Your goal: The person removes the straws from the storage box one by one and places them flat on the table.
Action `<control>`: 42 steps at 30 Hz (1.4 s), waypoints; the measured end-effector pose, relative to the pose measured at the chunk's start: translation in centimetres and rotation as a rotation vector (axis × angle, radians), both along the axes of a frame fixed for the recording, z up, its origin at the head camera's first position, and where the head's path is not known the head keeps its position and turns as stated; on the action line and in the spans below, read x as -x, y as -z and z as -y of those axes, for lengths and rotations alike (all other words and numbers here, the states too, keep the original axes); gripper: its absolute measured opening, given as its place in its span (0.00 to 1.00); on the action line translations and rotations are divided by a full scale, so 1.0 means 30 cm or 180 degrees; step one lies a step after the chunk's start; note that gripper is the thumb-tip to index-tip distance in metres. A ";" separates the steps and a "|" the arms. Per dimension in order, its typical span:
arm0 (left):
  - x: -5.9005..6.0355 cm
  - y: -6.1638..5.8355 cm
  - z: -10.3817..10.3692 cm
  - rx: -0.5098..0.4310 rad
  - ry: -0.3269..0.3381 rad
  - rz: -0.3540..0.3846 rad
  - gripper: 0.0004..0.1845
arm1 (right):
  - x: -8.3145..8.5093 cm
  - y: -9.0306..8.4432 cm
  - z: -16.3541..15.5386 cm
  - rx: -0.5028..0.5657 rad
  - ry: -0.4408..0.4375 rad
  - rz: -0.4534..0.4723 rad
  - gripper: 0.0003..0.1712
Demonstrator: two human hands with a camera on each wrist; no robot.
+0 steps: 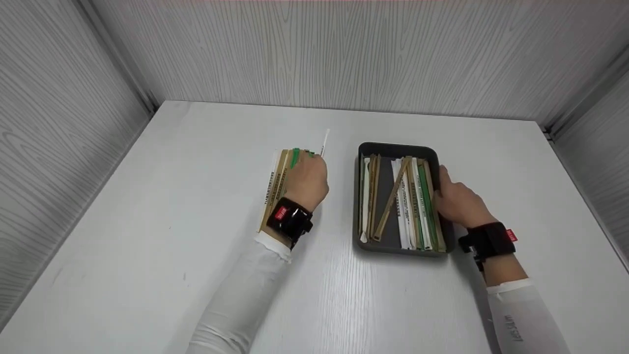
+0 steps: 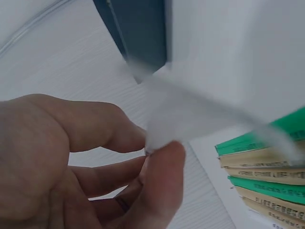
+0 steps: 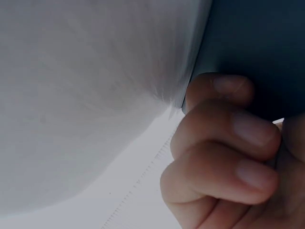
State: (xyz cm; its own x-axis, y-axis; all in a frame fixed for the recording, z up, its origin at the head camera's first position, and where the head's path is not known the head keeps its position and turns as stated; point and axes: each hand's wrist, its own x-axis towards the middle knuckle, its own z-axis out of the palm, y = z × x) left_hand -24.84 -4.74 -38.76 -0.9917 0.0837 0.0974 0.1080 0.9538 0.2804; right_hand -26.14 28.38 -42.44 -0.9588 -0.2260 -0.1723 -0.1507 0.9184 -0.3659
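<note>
My left hand (image 1: 308,183) pinches a slim white paper-wrapped stick (image 1: 325,141) between thumb and fingertips; its upper end shows past the knuckles. In the left wrist view that white wrapper (image 2: 176,112) is blurred. Just under and left of this hand lies a row of slim wrapped sticks (image 1: 273,194), brown, white and green, side by side on the table. My right hand (image 1: 461,202) grips the right side of a dark grey rectangular box (image 1: 398,147). In the right wrist view several curled fingers (image 3: 219,143) lie against its outer wall.
Inside the box, wrapped sticks stand in two groups: a left group (image 1: 371,196) and a larger right group (image 1: 415,206). One brown stick (image 1: 391,199) leans slantwise between them. Grey wood-grain panels (image 1: 314,54) border the white table (image 1: 147,246) at the back and sides.
</note>
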 end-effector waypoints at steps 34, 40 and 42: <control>-0.020 0.144 -0.002 0.0313 -0.0079 0.0001 0.07 | -0.007 0.002 -0.005 0.0049 -0.0042 -0.0083 0.41; -0.018 0.128 -0.006 0.0352 -0.0084 -0.0031 0.07 | -0.005 0.001 -0.003 0.0023 -0.0021 -0.0086 0.41; -0.015 0.110 -0.011 0.0350 -0.0062 -0.0053 0.07 | -0.004 0.001 -0.003 0.0020 -0.0017 -0.0082 0.41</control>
